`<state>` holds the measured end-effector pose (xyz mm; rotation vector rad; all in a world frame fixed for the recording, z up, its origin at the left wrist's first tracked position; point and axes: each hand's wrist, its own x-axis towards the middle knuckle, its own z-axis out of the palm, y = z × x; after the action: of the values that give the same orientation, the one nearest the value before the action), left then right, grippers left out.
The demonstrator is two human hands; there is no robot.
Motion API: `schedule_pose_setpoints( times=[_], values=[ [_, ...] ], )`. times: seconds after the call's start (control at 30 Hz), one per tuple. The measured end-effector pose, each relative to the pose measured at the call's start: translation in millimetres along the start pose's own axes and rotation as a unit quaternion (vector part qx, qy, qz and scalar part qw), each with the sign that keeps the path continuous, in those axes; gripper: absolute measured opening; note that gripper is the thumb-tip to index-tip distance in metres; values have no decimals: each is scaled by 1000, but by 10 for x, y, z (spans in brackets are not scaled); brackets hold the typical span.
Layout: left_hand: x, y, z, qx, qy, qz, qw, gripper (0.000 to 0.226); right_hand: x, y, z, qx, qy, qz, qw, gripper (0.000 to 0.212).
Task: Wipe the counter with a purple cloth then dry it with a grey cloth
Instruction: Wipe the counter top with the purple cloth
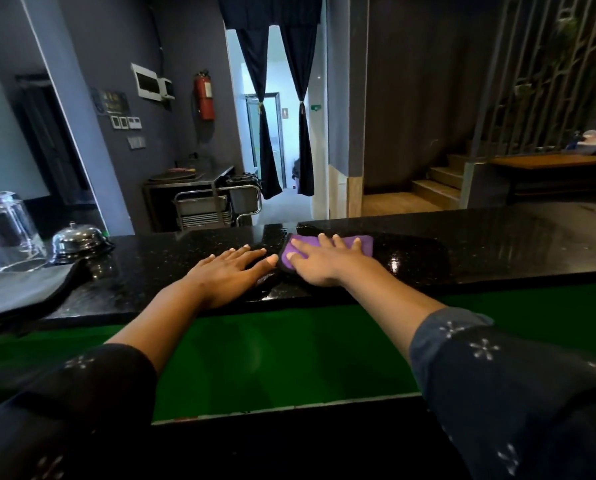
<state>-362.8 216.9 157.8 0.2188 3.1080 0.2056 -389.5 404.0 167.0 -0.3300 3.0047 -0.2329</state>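
The fingers of the right hand are spread flat on the purple cloth, pressing it down on the black counter. The left hand lies flat just beside it, at 9 o'clock, fingers straight and a little apart. This looks like the wiping step. A wet shine shows at 3 o'clock of the cloth. The grey cloth waits far off at 9 o'clock, near a bell and a glass. Next, I think, comes more wiping, then reaching for the grey cloth.
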Motion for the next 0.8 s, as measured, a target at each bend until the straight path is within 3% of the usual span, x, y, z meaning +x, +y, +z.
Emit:
schedule_pose_setpoints(
  times=[0.1, 0.23, 0.33, 0.6, 0.7, 0.8],
  values=[
    [-33, 40, -1, -19, 3, 10, 1000, 85, -187, 2, 41, -6, -8, -33, 999, 57],
    [-6, -61, -141, -125, 14, -11, 992, 78, -241, -67, 67, -14, -11, -33, 999, 57],
    [85, -182, -125, -45, 20, -59, 997, 76, -55, -237, 24, -4, -11, -7, 1000, 58],
    [195, -321, 6, -54, 26, -47, 997, 122, 823, -791, -32, -86, -15, 45, 995, 67],
    [195, -316, 13, -51, 20, -47, 997, 126, 1040, -753, -91, -49, -15, 26, 998, 65],
    [184, -329, -3, -68, 21, -48, 996, 117, 1188, -500, -143, -20, -7, 29, 999, 64]
  ],
)
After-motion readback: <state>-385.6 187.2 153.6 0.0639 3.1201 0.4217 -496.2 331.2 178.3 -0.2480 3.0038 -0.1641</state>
